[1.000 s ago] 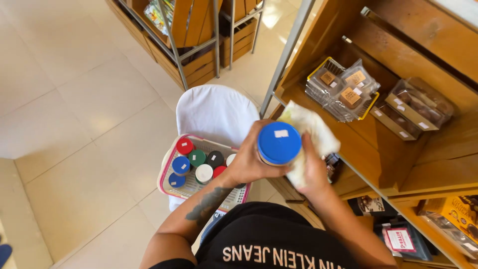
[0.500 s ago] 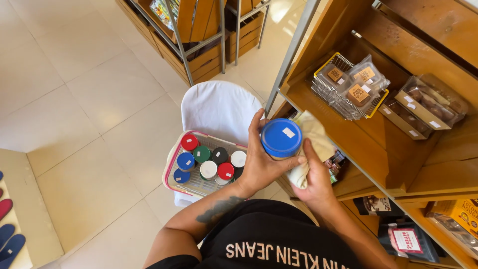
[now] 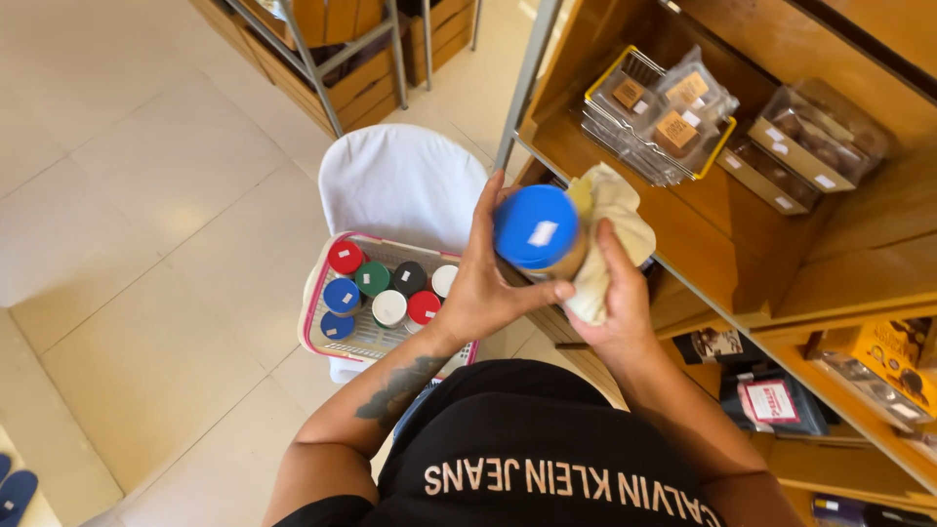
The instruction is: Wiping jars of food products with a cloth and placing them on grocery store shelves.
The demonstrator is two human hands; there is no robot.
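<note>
Pale tiled floor (image 3: pixel 146 195) below, and closest in the left hand (image 3: pixel 488 283) clamps around a blue-lidded jar (image 3: pixel 537 232), its body mostly hidden. Right hand (image 3: pixel 615 303) presses a cream cloth (image 3: pixel 615 220) against it. Beyond, a pink-rimmed basket (image 3: pixel 322 293) of capped jars (image 3: pixel 386 288), then wooden shelves (image 3: pixel 722 234).

smooth plastic lid (image 3: pixel 535 226) — soft cloth (image 3: pixel 610 239), wooden shelf (image 3: pixel 703 234)

A pink-rimmed basket (image 3: pixel 314 337) rests on a white-covered chair (image 3: pixel 400 181), holding jars with red, green, black, white and blue lids; wooden shelves (image 3: pixel 712 234) stand to the right, bearing clear packets of baked goods (image 3: pixel 664 117); lower down sit dark pouches (image 3: pixel 766 400) and a yellow box (image 3: pixel 883 356). A metal-framed wooden rack (image 3: pixel 342 59) stands on the pale tiled floor (image 3: pixel 127 195).
</note>
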